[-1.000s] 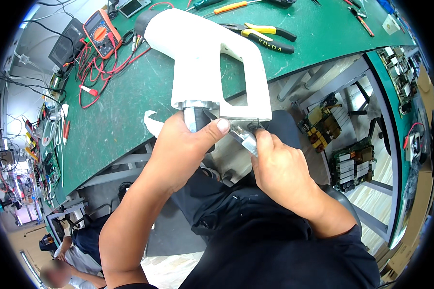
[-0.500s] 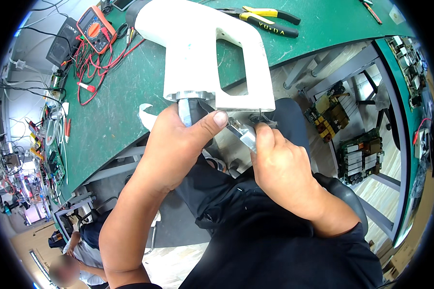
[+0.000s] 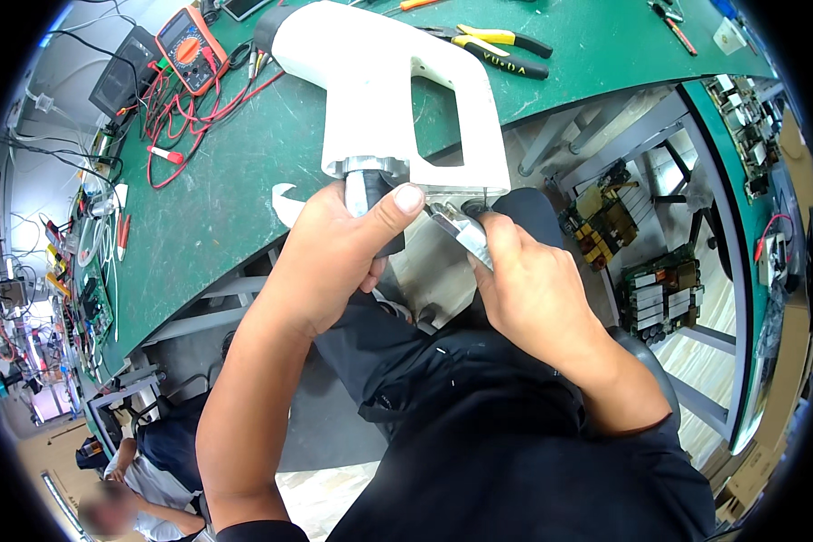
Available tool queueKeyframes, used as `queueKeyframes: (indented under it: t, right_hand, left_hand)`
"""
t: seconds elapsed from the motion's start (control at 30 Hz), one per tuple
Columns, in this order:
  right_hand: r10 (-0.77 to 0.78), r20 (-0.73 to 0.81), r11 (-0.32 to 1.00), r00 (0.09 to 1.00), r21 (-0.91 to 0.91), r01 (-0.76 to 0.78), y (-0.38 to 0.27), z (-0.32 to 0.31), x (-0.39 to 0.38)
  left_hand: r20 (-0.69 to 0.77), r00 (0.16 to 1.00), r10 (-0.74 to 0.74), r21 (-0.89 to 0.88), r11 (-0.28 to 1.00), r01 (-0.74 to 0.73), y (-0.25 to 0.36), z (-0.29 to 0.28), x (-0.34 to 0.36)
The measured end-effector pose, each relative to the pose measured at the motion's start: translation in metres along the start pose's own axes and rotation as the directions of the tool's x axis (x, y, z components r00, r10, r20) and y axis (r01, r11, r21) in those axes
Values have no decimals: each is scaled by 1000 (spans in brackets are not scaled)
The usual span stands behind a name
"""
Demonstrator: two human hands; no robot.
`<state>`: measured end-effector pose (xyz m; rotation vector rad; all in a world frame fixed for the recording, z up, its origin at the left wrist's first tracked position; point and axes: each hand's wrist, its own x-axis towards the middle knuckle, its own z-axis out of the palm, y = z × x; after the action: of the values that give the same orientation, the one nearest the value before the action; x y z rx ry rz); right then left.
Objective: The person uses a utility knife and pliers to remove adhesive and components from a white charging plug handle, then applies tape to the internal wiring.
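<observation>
A large white plastic housing (image 3: 370, 90), gun-like with a loop handle and a black nozzle end, lies over the green bench's edge. My left hand (image 3: 339, 239) is wrapped round a black and silver cylinder (image 3: 358, 194) at the scalloped metal ring under the housing. Its thumb points toward my right hand. Just below the handle's lower edge, my right hand (image 3: 537, 280) is closed on a narrow silvery metal piece (image 3: 462, 233), whose exact kind I cannot tell. A thin dark wire (image 3: 485, 193) hangs from the handle beside my right fingers.
Yellow-and-black pliers (image 3: 501, 50) lie behind the housing on the green bench (image 3: 226, 208). An orange multimeter (image 3: 190, 50) with red leads is at the far left. A white hook-shaped part (image 3: 286, 205) sits near my left hand. Circuit boards (image 3: 664, 294) stand low at right. Another person (image 3: 149, 483) sits lower left.
The view has shifted slightly, so the housing appears a little higher and farther right. Both hands keep their holds, and the silvery piece has shifted only slightly.
</observation>
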<state>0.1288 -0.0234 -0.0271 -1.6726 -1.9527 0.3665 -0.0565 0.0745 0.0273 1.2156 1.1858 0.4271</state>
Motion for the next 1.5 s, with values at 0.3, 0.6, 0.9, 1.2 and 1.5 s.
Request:
queueKeyframes:
  t: [0.3,0.6,0.9,1.2,1.5]
  right_hand:
    - [11,60,979,998,-203,1,-4,-22,-8]
    - [73,34,988,997,-137,-67,-10,-5,-8]
    - [-21,63,986,998,168,11,4,-57,-19]
    - [183,-315,925,931,-265,-271,83,-93,106]
    - [-9,-192,925,981,-374,-65,134,-82,161]
  left_hand:
    - [-48,998,-29,-290,957,14,-18,11,-4]
    - [-8,999,33,-95,995,-34,-9,8,-1]
    - [-7,998,56,-203,977,-57,-19,-2,-2]
    - [3,999,43,-391,920,-38,-21,11,0]
    - [-30,998,56,-383,921,-64,-31,10,0]
